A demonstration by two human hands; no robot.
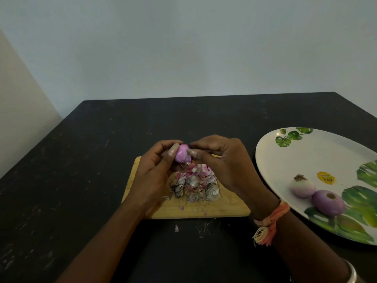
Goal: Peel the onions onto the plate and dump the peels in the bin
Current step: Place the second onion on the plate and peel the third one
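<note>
My left hand [152, 170] grips a small pink onion [182, 154] above the wooden cutting board [220, 209]. My right hand [222, 162] pinches the onion's top and side with thumb and fingertips. Below the onion a heap of pink and grey peels [195, 185] lies on the board. Two peeled purple onions [303, 187] [328, 202] sit on the white plate with green leaf print [295, 158] at the right. No bin is in view.
Board and plate rest on a black table [81, 160] against a pale wall. A few peel scraps and root threads [202, 229] lie on the table just in front of the board. A yellow sticker [326, 177] sits on the plate.
</note>
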